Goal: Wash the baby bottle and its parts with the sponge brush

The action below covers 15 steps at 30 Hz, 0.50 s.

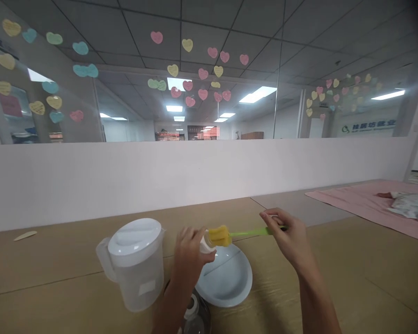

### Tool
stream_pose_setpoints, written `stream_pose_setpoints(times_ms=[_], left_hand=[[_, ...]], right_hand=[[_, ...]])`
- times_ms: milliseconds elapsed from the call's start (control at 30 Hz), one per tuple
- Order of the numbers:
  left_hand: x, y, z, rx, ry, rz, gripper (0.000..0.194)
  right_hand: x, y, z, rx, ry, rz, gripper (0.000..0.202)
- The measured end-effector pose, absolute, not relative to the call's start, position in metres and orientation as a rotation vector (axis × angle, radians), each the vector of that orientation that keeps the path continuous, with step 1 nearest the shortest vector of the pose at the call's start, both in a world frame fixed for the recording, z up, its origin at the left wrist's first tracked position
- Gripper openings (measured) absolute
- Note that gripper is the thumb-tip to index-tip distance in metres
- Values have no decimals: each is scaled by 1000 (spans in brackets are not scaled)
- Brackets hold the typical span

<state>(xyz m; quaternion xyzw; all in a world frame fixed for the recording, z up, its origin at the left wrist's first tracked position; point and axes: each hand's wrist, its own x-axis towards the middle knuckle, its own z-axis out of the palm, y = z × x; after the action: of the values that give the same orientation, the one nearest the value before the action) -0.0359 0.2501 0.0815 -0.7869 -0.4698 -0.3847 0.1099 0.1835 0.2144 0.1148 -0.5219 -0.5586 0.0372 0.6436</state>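
Observation:
My left hand (190,255) is closed around a small whitish cup-like piece (206,243), mostly hidden by the fingers. In my right hand (287,234) is the green handle of a bottle brush (249,233), pinched near its end. The brush's yellow sponge head (220,235) points left and meets the mouth of the whitish piece; how far it goes in I cannot tell. Below both hands lies a pale, shallow bowl (230,283). Partly behind my left forearm stands a clear bottle (193,320).
A translucent lidded pitcher (141,278) stands left of my left hand. Far left on the brown table (55,260) lies a flat, pale oval piece (25,235). A pink cloth (372,199) with a patterned fabric bundle (413,204) is at right. A white partition (195,171) borders the back.

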Motion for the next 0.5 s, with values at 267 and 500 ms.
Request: stream_pose_setpoints(times_ms=[267, 500], left_hand=[[-25, 254, 67, -2312, -1194, -1071, 56], [-28, 271, 58, -2226, -1013, -1234, 59]], right_hand=[[170, 233, 107, -1166, -1308, 144, 36], [145, 227, 109, -1153, -1311, 137, 38]])
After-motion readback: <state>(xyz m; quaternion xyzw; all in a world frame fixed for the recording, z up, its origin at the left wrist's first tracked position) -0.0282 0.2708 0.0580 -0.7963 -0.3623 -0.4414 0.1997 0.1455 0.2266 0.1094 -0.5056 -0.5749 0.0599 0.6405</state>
